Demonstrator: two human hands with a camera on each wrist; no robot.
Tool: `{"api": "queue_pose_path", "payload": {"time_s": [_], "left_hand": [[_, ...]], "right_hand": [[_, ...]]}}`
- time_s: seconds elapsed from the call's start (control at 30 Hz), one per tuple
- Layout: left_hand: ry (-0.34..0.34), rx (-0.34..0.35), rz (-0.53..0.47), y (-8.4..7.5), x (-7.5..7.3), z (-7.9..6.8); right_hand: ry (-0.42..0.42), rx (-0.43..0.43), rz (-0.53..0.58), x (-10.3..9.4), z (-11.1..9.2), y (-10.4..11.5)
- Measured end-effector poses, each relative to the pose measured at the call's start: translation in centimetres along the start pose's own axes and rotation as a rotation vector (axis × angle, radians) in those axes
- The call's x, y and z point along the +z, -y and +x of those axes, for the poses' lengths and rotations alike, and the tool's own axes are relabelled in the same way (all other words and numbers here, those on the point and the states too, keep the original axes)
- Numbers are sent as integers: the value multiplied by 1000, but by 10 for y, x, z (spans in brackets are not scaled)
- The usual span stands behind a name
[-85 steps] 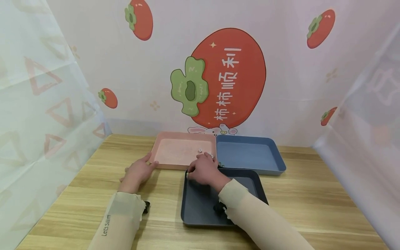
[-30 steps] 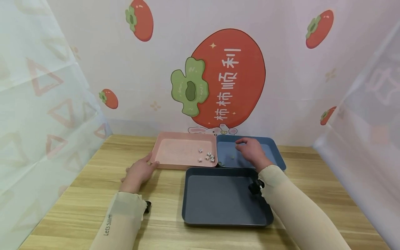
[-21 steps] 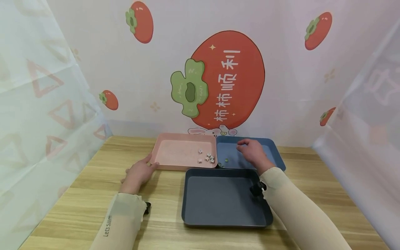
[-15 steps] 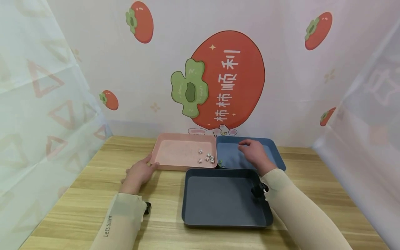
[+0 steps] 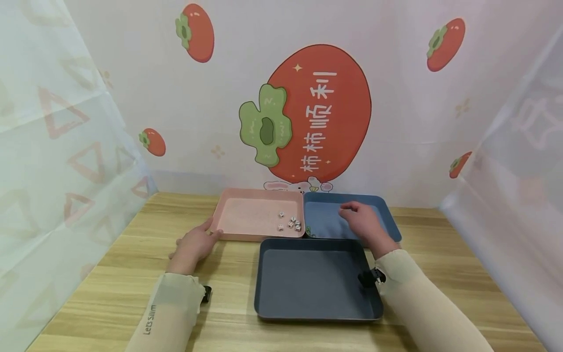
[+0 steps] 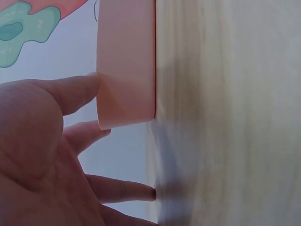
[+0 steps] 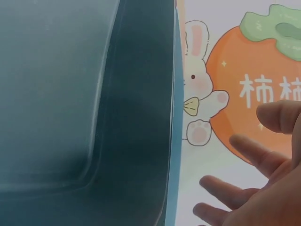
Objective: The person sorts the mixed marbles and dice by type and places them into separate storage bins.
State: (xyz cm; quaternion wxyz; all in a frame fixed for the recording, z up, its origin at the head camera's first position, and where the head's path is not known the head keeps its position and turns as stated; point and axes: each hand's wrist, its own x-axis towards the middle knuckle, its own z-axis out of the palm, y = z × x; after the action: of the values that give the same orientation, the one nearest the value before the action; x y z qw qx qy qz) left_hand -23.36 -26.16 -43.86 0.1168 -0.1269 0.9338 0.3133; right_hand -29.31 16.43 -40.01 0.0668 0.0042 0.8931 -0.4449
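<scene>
My left hand point(image 5: 196, 244) is at the near left corner of the pink tray point(image 5: 246, 236). In the left wrist view its thumb point(image 6: 77, 92) touches the tray's rim, and the fingers are straight and spread. White dice point(image 5: 291, 224) lie in the tray's right part. My right hand point(image 5: 365, 222) hovers over the blue tray point(image 5: 389, 220). Its fingers point(image 7: 225, 190) are apart and hold nothing in the right wrist view. Small green pieces point(image 5: 310, 232) sit in the blue tray's near left corner, too small to tell their kind.
A dark grey tray point(image 5: 316, 283) stands in front of the other two, under my right wrist. All rest on a wooden table point(image 5: 228, 303). A persimmon-printed cloth point(image 5: 211, 107) hangs behind, with pale sheets point(image 5: 57, 161) at the sides.
My right hand went from the dark tray's far left corner to above the blue tray and let go a small green piece, which rolled left to the corner. My left hand stayed put.
</scene>
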Motion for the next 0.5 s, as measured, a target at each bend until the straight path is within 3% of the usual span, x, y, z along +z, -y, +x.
{"api": "queue_pose_path", "payload": {"time_s": [0.3, 0.5], "left_hand": [[-22, 14, 73, -4, -5, -5], [-69, 49, 125, -20, -7, -16]], "right_hand": [[-16, -25, -177, 3, -15, -3], [-75, -42, -359, 6, -26, 3]]}}
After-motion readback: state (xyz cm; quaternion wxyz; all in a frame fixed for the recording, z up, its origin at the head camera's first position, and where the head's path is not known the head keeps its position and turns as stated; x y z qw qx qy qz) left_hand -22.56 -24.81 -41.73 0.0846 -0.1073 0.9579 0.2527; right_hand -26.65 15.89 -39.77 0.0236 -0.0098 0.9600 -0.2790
